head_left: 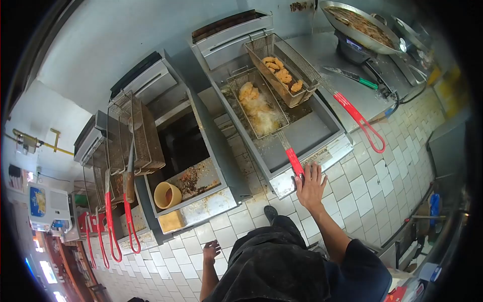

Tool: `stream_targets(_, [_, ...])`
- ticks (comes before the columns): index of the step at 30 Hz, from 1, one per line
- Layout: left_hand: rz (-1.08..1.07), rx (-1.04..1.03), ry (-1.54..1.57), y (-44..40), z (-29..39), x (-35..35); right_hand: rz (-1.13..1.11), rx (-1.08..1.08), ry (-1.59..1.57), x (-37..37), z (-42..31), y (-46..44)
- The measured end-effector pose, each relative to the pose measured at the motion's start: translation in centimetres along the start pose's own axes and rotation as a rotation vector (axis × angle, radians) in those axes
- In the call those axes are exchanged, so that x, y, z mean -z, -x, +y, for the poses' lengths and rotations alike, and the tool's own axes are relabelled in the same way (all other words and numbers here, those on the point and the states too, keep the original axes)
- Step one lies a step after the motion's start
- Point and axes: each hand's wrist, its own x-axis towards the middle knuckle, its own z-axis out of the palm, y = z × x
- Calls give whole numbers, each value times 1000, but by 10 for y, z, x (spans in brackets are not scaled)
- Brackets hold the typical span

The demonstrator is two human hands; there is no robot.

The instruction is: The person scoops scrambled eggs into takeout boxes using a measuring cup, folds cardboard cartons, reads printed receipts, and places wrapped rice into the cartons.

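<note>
Wok (354, 36), knife (353, 77) beside fryer (334, 147), right grip (311, 187) spread at red handle (294, 161), left grip (211, 250) loose-fingered

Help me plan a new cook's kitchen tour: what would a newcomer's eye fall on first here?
Probably the pale food frying in bubbling oil, in the lowered fryer basket whose red handle ends at the person's right hand. Just right of it, a raised basket holds golden-orange fried pieces. Then, at the top right, the wide metal wok of brown contents.
</note>
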Motion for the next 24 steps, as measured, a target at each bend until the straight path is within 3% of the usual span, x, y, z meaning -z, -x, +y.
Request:
stream_targets(5, [18,28,-65,19,3,-5,145,73,-20,30,-4,-6])
stream_targets(9, [25,104,-43,27,-27,-2,147,54,-87,-12,29,16])
stream_targets(11, [48,123,-45,29,-42,2,295,34,-187,-23,42,16])
stream_targets(14, [95,127,78,25,-78,15,359,132,-242,18,29,17])
stream_targets(17, [161,148,122,39,-98,28,226,287,-447,-18,55,20])
stream_targets(19, [218,126,183,40,-111,40,249,211,-508,-60,88,31])
stream_targets(21, [303,76,310,40,-131,49,368,76,-340,-75,102,26])
stream_targets(23, [370,66,431,48,-149,62,339,-111,-704,-68,88,39])
stream_targets(24, [401,81,497,56,-154,68,332,-168,-724,-64,72,53])
